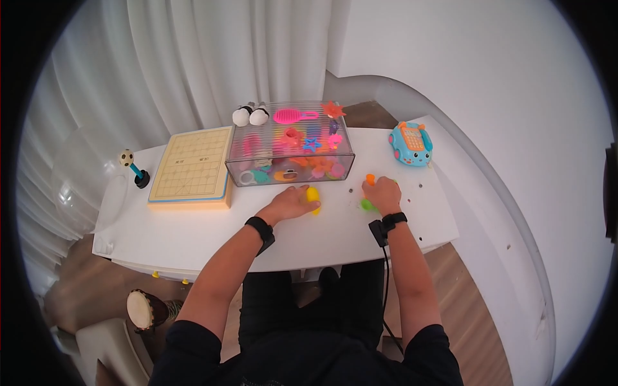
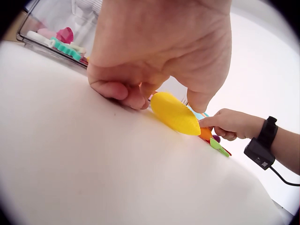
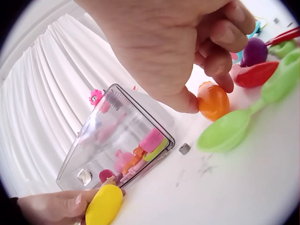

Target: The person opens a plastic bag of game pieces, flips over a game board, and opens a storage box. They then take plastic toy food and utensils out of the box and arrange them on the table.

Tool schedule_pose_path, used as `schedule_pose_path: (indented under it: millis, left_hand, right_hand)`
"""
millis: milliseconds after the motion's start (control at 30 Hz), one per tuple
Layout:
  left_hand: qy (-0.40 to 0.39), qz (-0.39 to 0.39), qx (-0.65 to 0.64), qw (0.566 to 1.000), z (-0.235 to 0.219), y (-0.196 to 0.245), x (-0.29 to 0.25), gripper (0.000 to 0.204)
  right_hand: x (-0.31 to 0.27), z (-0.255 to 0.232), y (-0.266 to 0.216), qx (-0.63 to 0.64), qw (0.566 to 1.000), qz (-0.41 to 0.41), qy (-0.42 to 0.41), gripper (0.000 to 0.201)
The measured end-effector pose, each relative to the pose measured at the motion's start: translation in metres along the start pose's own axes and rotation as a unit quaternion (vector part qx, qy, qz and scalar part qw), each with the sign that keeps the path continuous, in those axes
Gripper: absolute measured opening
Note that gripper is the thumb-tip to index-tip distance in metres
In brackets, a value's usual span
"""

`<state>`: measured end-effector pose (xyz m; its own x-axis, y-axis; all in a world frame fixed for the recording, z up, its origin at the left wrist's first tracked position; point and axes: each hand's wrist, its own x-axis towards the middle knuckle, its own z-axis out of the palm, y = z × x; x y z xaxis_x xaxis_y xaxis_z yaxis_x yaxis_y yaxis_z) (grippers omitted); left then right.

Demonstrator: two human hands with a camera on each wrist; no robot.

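On the white table, my left hand [image 1: 288,204] holds a smooth yellow oval toy [image 2: 174,113] between thumb and fingers, low over the tabletop. The thumb crosses it in the head view, and yellow shows on both sides. To the right, my right hand [image 1: 384,195] pinches a small rounded orange toy [image 3: 213,101] between thumb and a fingertip. Right beside the orange toy lies a light green spoon [image 3: 226,133]. Behind that, in the right wrist view, are a red oval piece [image 3: 257,74] and a purple ball [image 3: 255,52], partly hidden by my fingers in the head view.
A clear box [image 1: 290,168] of colourful toys stands behind my left hand, with a pink brush [image 1: 293,116] on its lid. Left of it lies a board-game box [image 1: 191,164]; a football figure [image 1: 134,168] stands farther left. A blue toy phone [image 1: 412,145] sits back right.
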<state>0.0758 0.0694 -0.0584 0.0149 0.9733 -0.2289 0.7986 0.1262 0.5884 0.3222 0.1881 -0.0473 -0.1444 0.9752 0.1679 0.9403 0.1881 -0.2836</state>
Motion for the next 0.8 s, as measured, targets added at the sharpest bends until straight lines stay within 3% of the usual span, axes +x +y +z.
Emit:
schedule_pose_path:
  millis: [167, 233, 367, 433, 467, 533, 667, 800]
  left_hand:
    - [-0.034, 0.016, -0.052, 0.998, -0.003, -0.005, 0.002, 0.088]
    - [-0.001, 0.019, -0.013, 1.0, 0.001, -0.007, 0.005, 0.088]
    - [-0.022, 0.008, -0.014, 1.0, -0.002, -0.004, 0.004, 0.088]
    - [0.001, 0.01, -0.019, 1.0, 0.001, -0.009, 0.005, 0.085]
    - [0.002, 0.01, -0.018, 1.0, 0.001, -0.01, 0.004, 0.085]
    - [0.016, 0.033, -0.127, 0.991, 0.001, -0.014, 0.001, 0.081]
    - [0.033, 0.015, -0.194, 0.98, 0.0, -0.023, -0.002, 0.075]
    - [0.057, -0.008, -0.208, 0.976, -0.005, -0.022, -0.012, 0.07]
  right_hand:
    - [-0.005, -0.012, -0.012, 0.052, 0.998, 0.032, 0.008, 0.052]
    - [-0.017, -0.017, -0.024, 0.134, 0.989, -0.031, -0.05, 0.053]
    - [-0.031, 0.006, -0.048, 0.132, 0.983, -0.084, -0.1, 0.05]
    - [-0.034, 0.018, -0.058, 0.165, 0.963, -0.095, -0.19, 0.051]
    - [-0.037, 0.019, -0.063, 0.166, 0.963, -0.096, -0.19, 0.051]
    - [-0.043, 0.018, -0.073, 0.271, 0.915, -0.014, -0.299, 0.051]
    - [-0.045, 0.022, -0.083, 0.273, 0.908, -0.023, -0.317, 0.051]
    - [-0.044, 0.043, -0.088, 0.241, 0.933, -0.067, -0.259, 0.057]
